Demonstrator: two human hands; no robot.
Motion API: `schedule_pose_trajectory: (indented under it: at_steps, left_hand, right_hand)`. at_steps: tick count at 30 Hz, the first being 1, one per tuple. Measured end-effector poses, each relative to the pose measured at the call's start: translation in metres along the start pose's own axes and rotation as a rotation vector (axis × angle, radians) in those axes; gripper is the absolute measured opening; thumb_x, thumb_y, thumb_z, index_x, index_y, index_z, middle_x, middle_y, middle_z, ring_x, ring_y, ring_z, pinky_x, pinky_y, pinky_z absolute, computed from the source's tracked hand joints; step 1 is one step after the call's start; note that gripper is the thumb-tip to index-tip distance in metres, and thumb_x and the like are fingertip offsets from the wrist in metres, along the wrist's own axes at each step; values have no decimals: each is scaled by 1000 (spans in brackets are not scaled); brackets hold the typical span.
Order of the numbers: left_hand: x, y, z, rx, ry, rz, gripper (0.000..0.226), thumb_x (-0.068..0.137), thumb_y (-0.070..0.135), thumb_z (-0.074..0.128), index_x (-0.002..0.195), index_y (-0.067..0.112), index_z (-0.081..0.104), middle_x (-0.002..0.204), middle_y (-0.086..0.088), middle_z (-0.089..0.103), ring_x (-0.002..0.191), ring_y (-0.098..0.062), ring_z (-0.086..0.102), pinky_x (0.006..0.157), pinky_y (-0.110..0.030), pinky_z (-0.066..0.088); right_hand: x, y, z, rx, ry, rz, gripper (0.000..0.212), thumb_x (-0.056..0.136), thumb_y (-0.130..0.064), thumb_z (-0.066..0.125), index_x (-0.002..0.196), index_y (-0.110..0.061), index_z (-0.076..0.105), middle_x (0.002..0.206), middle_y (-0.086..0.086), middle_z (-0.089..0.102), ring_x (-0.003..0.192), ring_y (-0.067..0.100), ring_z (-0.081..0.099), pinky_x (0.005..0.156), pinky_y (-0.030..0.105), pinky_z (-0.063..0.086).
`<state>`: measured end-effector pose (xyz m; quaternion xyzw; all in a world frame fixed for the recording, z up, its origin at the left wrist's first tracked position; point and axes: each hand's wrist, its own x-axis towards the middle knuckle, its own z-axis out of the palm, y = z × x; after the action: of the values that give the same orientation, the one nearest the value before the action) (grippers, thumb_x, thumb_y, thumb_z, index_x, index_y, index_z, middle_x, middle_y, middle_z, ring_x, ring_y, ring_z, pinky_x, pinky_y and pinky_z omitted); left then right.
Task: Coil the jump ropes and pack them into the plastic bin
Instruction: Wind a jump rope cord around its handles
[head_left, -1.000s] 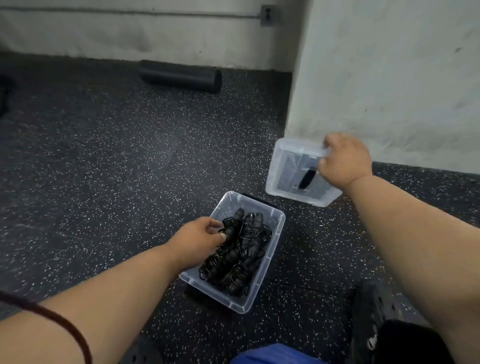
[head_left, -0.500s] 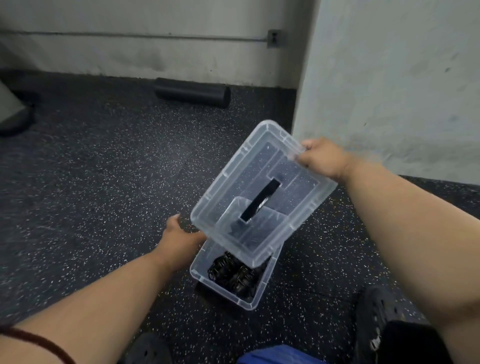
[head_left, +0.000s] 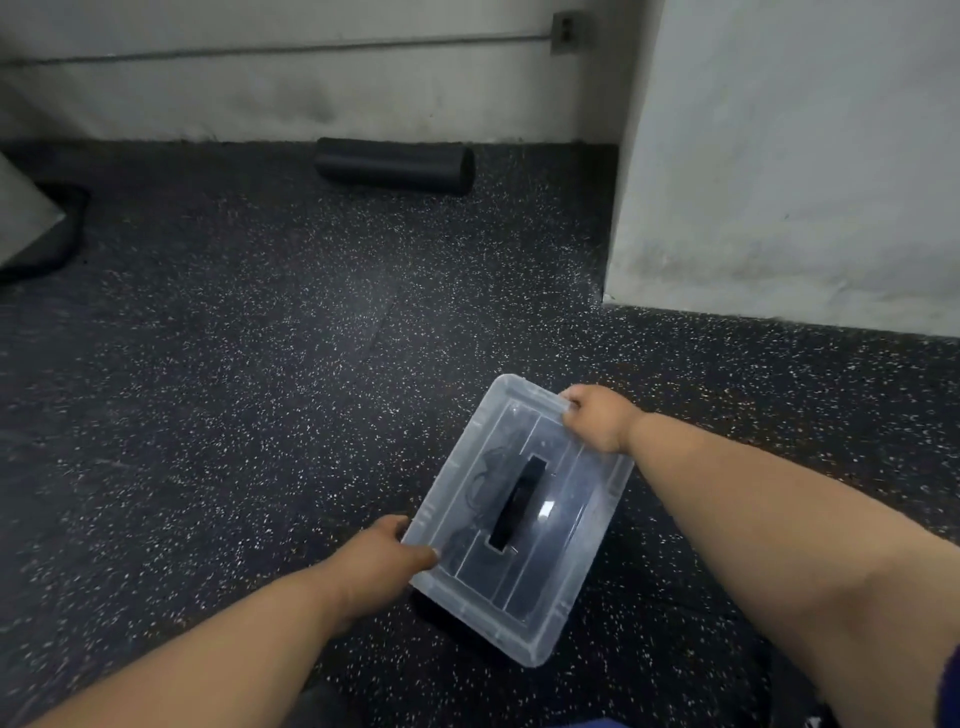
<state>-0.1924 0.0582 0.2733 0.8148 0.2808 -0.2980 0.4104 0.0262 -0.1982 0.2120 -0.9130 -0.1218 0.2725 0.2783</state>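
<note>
Seemingly near done, the ropes (head_left: 480, 480) are seen coiled under the lid (head_left: 519, 519), which is gripped between the left hand (head_left: 387, 558) and right hand (head_left: 597, 418) over the bin, only seating left.

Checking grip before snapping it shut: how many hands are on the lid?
2. The left hand grips the lid at its near-left edge; the right hand grips its far-right corner.

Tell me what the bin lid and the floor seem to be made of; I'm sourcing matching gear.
Bin lid: looks like clear, slightly frosted plastic, since the dark ropes show dimly through it and it glints. Floor: probably matte black rubber with white flecks.
</note>
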Motion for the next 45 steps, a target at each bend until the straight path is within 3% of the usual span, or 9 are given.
schedule_pose_trajectory:
  at_steps: [3,7,13,17,22,25,29,38,45]
  left_hand:
    - [9,-5,-1,22,1,-36,73,99,34,69,160,16,34,111,9,55,91,-3,56,76,-21,43]
    - [18,-8,-1,40,-7,-60,69,100,30,68,159,16,35,114,6,56,104,-13,57,90,-25,42]
    - [34,-16,6,39,-41,-102,70,97,36,70,157,18,37,123,3,64,106,-13,61,94,-31,44]
    - [45,-23,17,29,-8,-134,69,97,35,69,155,15,39,123,0,62,105,-16,62,84,-30,47]
    - [63,-33,31,-66,36,-213,51,96,26,68,138,7,48,112,-5,66,98,-21,66,78,-33,51]
    - [77,-41,35,-152,56,-237,51,91,24,71,133,7,48,109,-10,70,97,-25,69,78,-34,53]
    - [95,-44,36,-241,73,-250,54,83,29,73,127,6,54,108,-14,70,93,-30,68,75,-37,52]
    - [120,4,40,-472,109,-88,17,91,5,69,107,4,71,94,-16,79,90,-36,77,83,-49,62]
    - [142,20,53,-166,131,17,22,100,8,55,117,16,66,102,-6,73,91,-26,70,85,-43,59]
  right_hand:
    - [19,13,18,-52,2,75,19,102,-24,51,106,-26,70,99,6,73,90,29,71,79,40,59]
    - [28,25,32,-157,29,115,33,103,-34,56,134,-28,63,124,5,64,102,23,65,89,35,54]
    - [37,31,47,-348,40,135,50,107,-56,38,149,-29,45,141,10,53,127,33,51,107,49,43]
    - [40,34,42,-327,-68,157,56,109,-58,29,135,-13,53,132,15,63,118,33,61,103,46,49]
    - [40,41,39,-289,-89,243,49,113,-36,36,159,-18,35,138,15,53,124,33,58,98,40,50]
    - [33,48,46,-293,-50,277,58,108,-58,33,130,-11,59,124,17,65,111,35,64,88,43,51]
    - [13,63,53,-216,37,350,67,102,-71,27,110,-13,58,110,12,66,96,30,65,81,42,52]
    - [-47,99,66,134,217,659,67,105,-66,30,115,-5,54,117,18,64,95,32,59,82,42,47]
    - [-69,105,76,341,228,785,74,106,-65,28,144,-4,44,134,18,58,102,30,53,88,42,41]
